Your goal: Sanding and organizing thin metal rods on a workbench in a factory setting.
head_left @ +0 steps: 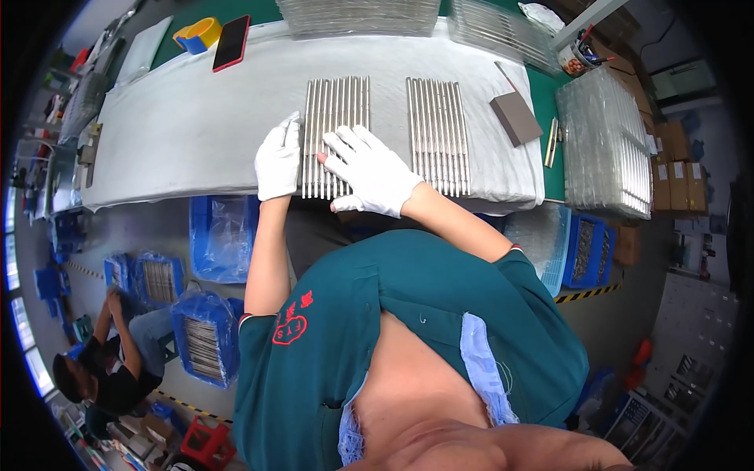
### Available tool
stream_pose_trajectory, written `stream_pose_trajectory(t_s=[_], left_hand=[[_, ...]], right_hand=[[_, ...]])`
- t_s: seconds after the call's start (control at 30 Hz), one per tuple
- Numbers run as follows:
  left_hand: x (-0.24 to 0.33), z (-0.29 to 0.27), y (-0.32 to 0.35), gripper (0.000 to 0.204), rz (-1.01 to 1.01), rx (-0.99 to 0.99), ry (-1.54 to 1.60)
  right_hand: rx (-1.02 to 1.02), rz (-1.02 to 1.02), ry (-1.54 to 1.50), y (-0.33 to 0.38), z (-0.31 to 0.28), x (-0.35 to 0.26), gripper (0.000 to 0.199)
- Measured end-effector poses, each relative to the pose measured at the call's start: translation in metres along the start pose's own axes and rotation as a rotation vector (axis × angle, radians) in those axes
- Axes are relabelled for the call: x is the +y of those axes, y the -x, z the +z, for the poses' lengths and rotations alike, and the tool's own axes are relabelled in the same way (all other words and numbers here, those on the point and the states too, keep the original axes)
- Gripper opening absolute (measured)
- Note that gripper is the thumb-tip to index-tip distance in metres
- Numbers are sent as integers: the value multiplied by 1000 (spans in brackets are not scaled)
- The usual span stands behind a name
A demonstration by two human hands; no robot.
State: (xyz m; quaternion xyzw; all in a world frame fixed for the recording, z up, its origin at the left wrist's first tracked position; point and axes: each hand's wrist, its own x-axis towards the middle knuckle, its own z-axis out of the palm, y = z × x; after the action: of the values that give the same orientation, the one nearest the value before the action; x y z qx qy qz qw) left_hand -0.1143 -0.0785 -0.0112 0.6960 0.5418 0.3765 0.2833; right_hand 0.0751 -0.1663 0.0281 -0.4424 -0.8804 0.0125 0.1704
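Two rows of slim, shiny metal rods lie side by side on a white cloth (196,125). My left hand (279,159), in a white glove, stands along the left edge of the left row of rods (338,98), its fingers straight and close together. Spread flat over the lower middle of that row is my right hand (369,173), also gloved, with one bare fingertip showing. It covers part of the rods. The right row of rods (437,133) lies apart from both hands.
A dark grey block (516,119) lies right of the rows. Behind are a phone (232,43), yellow tape (203,33) and clear plastic trays (357,16). Stacked trays (603,141) stand at right. Blue crates (224,239) sit below the table; a co-worker (110,353) sits at lower left.
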Motion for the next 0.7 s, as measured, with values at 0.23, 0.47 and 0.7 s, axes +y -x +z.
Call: stream_pose_trajectory(t_s=[0.23,0.47,0.7], left_hand=[[3,-2,-1,31,-14,-8,-28],[0,1,0,27,28,104,-4],[-2,3,-3,23,236,215,-246]], right_hand=[[-118,134,48,32,-14,7,82],[-47,363,67,65,-50,28,72],[-52,430,192,103,-41,50,66]])
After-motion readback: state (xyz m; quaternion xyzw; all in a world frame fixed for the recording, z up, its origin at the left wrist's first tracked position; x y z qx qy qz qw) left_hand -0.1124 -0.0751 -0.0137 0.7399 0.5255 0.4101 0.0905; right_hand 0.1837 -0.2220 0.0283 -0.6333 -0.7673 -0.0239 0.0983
